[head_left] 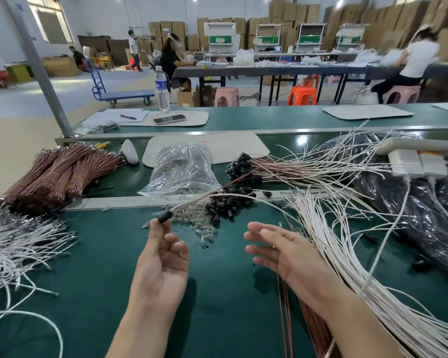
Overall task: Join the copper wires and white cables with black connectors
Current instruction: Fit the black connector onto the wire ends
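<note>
A person's left hand [161, 257] pinches a black connector [165, 217] at the thumb tip, above the bench's centre. Thin leads [189, 202] trail from it toward two o'clock. The right hand [277, 250] hovers with fingers spread, holding nothing. Loose connectors [228, 205] are piled at one o'clock of the left hand. White cables [334, 241] fan out at three o'clock and bundled copper wires [62, 174] lie at ten. Everything looks light. The connector seems small and rigid, best pinched on its body; the wires seem limp and springy, best held near their ends. Blur hides which finger opposes the thumb and whether the leads are seated.
</note>
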`<state>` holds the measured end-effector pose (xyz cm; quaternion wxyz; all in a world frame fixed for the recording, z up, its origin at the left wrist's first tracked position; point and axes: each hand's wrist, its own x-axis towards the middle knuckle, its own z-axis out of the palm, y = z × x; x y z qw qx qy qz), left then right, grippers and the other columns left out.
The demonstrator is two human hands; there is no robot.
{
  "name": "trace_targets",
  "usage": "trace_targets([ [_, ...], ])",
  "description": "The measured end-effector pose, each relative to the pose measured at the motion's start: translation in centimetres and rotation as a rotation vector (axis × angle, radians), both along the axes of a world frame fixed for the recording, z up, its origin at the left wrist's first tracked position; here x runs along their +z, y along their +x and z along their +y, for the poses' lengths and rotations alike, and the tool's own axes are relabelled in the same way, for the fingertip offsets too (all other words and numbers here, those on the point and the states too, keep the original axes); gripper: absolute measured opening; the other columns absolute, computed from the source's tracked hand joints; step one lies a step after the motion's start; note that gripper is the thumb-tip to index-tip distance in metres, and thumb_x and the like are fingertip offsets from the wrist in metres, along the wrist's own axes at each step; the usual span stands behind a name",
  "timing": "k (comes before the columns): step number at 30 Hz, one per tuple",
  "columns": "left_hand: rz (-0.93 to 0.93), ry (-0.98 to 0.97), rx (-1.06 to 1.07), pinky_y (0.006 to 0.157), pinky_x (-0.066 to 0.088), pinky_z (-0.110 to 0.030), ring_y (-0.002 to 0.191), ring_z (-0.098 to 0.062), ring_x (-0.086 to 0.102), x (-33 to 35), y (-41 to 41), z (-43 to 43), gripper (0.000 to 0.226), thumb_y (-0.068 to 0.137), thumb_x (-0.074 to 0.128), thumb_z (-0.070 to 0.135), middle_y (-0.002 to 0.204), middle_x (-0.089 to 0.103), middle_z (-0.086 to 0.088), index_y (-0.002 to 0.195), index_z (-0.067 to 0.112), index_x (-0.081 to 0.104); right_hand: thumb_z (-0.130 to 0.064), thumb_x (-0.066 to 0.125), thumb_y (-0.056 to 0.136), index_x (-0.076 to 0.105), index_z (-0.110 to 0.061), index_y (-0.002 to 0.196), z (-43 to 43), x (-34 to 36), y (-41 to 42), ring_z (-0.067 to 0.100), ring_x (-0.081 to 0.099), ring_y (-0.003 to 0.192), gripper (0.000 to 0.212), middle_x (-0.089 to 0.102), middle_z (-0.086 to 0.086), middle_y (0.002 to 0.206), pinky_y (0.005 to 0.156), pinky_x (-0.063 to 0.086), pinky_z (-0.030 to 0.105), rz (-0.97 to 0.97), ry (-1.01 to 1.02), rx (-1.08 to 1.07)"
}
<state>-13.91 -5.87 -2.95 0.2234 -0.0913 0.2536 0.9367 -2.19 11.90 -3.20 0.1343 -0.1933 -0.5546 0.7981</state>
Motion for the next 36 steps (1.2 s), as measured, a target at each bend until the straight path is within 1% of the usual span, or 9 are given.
trace_targets([
  [2,0.014,-0.058,-0.075,0.044,0.045,-0.013,0.052,0.000,0.054,-0.1,0.7,0.8,0.016,0.082,0.068,0.029,0.081,0.069,0.009,0.092,0.017,0.067,-0.029,0.063,0.094,0.078,-0.030,0.106,-1.1,0.1,-0.2,0.020,0.074,0.092,0.019,0.076,0.004,0.112,0.069,0.057,0.024,0.019,0.083,0.030],
  [4,0.076,-0.166,-0.147,0.045,0.047,-0.015,0.053,-0.002,0.056,-0.5,1.6,1.7,0.020,0.079,0.070,0.027,0.081,0.067,0.006,0.096,0.016,0.067,-0.044,0.070,0.083,0.074,-0.037,0.111,-1.6,0.1,-0.5,0.021,0.074,0.097,0.030,0.075,0.000,0.116,0.071,0.057,0.024,0.080,0.110,0.030],
  [6,0.176,-0.305,-0.205,0.048,0.050,-0.018,0.055,-0.005,0.058,-0.8,2.6,2.5,0.024,0.076,0.074,0.025,0.078,0.069,0.002,0.096,0.014,0.068,-0.050,0.073,0.082,0.071,-0.040,0.116,-1.6,0.1,-0.6,0.022,0.073,0.102,0.035,0.073,0.000,0.119,0.073,0.057,0.024,0.139,0.116,-0.002],
  [12,0.482,-0.519,-0.253,0.053,0.052,-0.023,0.062,-0.012,0.061,-1.5,4.0,3.4,0.027,0.071,0.077,0.028,0.073,0.067,-0.006,0.090,0.010,0.074,-0.036,0.072,0.083,0.075,-0.031,0.109,-1.6,-0.5,-0.6,0.025,0.074,0.100,0.027,0.076,0.007,0.107,0.074,0.057,0.024,0.167,0.100,-0.051],
  [16,0.518,-0.548,-0.258,0.054,0.052,-0.024,0.064,-0.011,0.061,-1.6,3.9,3.2,0.024,0.073,0.076,0.028,0.073,0.068,-0.006,0.090,0.011,0.076,-0.033,0.072,0.082,0.078,-0.023,0.104,-1.8,-0.5,-0.8,0.022,0.074,0.096,0.024,0.077,0.008,0.105,0.073,0.057,0.022,0.170,0.047,-0.033],
  [23,0.613,-0.625,-0.241,0.059,0.054,-0.022,0.070,-0.011,0.066,-1.5,3.4,2.5,0.019,0.079,0.073,0.032,0.090,0.076,-0.007,0.094,0.021,0.078,-0.026,0.073,0.079,0.081,-0.016,0.099,-1.0,-0.7,-0.9,0.015,0.072,0.085,0.024,0.076,0.010,0.097,0.074,0.057,0.020,0.183,-0.077,-0.110],
  [28,0.638,-0.674,-0.225,0.061,0.054,-0.021,0.068,-0.009,0.065,-1.7,3.4,2.7,0.011,0.081,0.075,0.028,0.084,0.076,-0.007,0.090,0.025,0.080,-0.032,0.075,0.075,0.080,-0.018,0.102,-1.1,-0.6,-0.9,0.017,0.074,0.086,0.031,0.076,0.008,0.096,0.072,0.057,0.022,0.162,-0.080,-0.081],
  [33,0.681,-0.696,-0.239,0.060,0.054,-0.020,0.065,-0.008,0.064,-1.9,3.5,2.9,0.008,0.085,0.074,0.021,0.076,0.075,-0.005,0.088,0.025,0.081,-0.031,0.070,0.080,0.080,-0.022,0.100,-1.5,-0.8,-1.0,0.017,0.074,0.088,0.024,0.077,0.007,0.100,0.070,0.057,0.023,0.120,-0.049,-0.017],
  [36,0.709,-0.704,-0.239,0.060,0.054,-0.020,0.064,-0.007,0.062,-2.0,3.7,3.1,0.009,0.085,0.074,0.022,0.077,0.076,-0.005,0.089,0.025,0.081,-0.036,0.076,0.074,0.079,-0.022,0.098,-1.7,-0.9,-1.1,0.016,0.074,0.087,0.028,0.077,0.008,0.100,0.070,0.056,0.022,0.128,-0.043,-0.001],
])
